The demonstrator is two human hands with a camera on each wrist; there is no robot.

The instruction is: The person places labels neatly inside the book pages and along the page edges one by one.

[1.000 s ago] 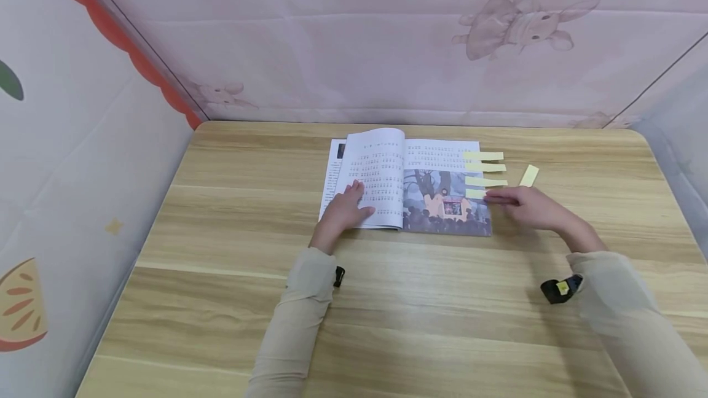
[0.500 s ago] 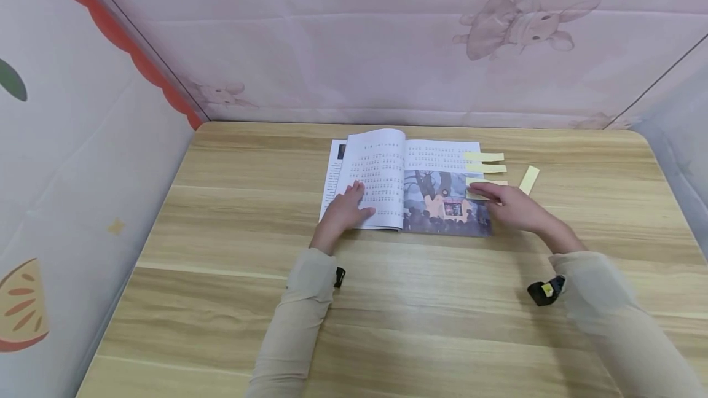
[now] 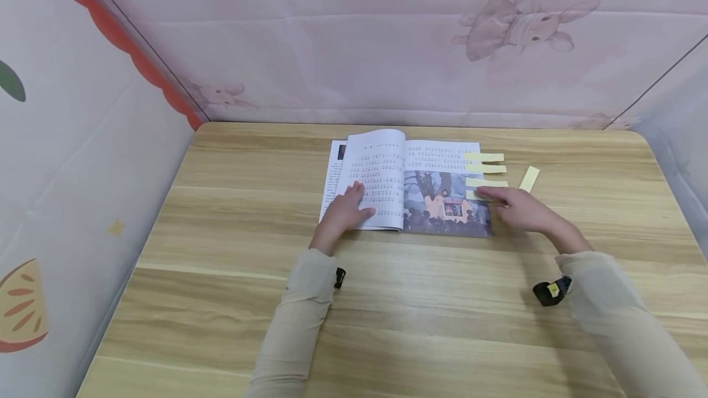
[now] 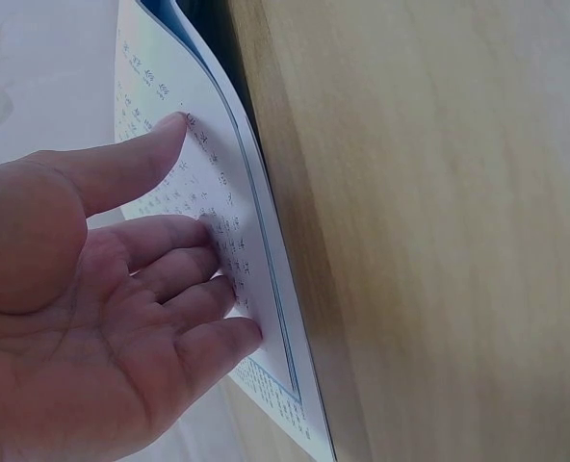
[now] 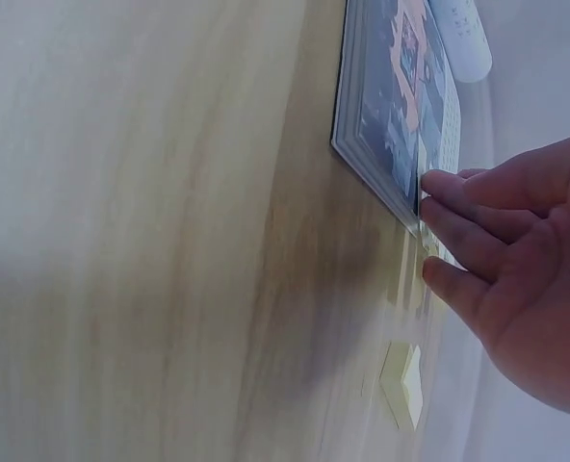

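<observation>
An open book [image 3: 437, 223] lies on the table, text on its left page and a picture on the right one. My left hand [image 3: 342, 212] rests its spread fingertips on the left page; the left wrist view shows those fingers [image 4: 203, 298] against the print. Several pale yellow sticky strips [image 3: 494, 157] stick out past the book's right edge. My right hand [image 3: 522, 209] touches the lowest strip [image 3: 471, 195] with extended fingertips, covering its outer part. In the right wrist view, the fingers [image 5: 473, 241] lie at the page edge, thumb close beside them.
A small pad of yellow sticky strips [image 3: 529, 179] lies right of the book, just beyond my right hand. The wooden table [image 3: 420, 324] runs back to a pink wall cloth [image 3: 354, 66]. Black wrist cameras [image 3: 553, 291] sit by the sleeves.
My right fingers moved left from the lowest strip's outer end onto the page, then slid slightly back right along it. The left hand and the book have stayed put.
</observation>
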